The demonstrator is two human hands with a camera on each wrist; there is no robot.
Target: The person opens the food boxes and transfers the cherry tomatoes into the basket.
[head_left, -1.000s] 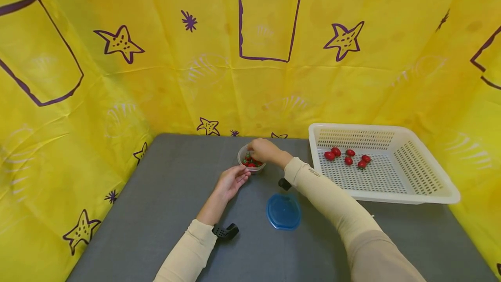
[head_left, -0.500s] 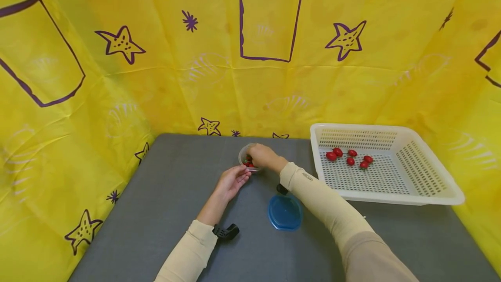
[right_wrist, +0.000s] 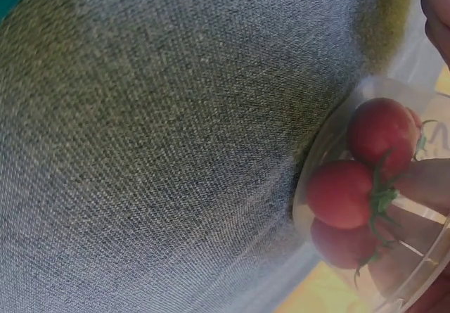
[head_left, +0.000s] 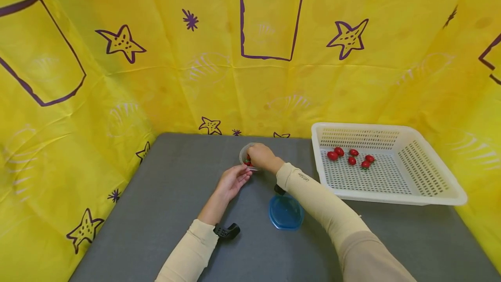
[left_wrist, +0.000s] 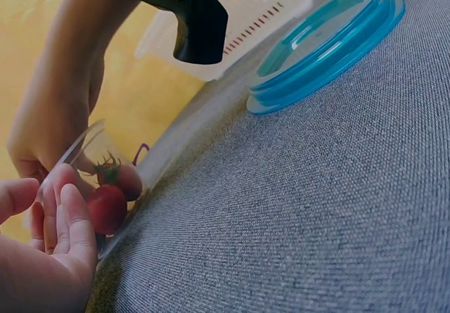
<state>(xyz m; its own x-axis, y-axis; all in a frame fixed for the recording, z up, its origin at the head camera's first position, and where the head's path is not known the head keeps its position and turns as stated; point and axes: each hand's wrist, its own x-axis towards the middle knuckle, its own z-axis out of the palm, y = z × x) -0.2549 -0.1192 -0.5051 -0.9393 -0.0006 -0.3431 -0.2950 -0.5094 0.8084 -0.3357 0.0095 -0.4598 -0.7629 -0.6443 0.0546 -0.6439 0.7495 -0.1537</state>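
Observation:
In the head view my left hand [head_left: 232,180] holds the near rim of a small clear plastic container [head_left: 244,153]. Its thumb and fingers meet at the rim in the left wrist view. Inside lie several red cherry tomatoes [right_wrist: 340,195] with green stalks. My right hand [head_left: 261,156] reaches down into the container from above. Through the clear wall, its fingers [right_wrist: 425,179] show right against the tomatoes; its thumb is hidden, and I cannot tell whether it grips one. A blue lid [head_left: 285,212] lies on the grey table close to the right forearm.
A white perforated basket [head_left: 391,197] stands at the right with several cherry tomatoes [head_left: 332,156] at its left side. The grey table [head_left: 176,186] ends against a yellow patterned cloth [head_left: 168,95] at the back and sides. Both wrists wear black bands.
My right hand has gone deeper into the container, covering more of the tomatoes. The left hand has stayed at the rim. The head view has shifted slightly.

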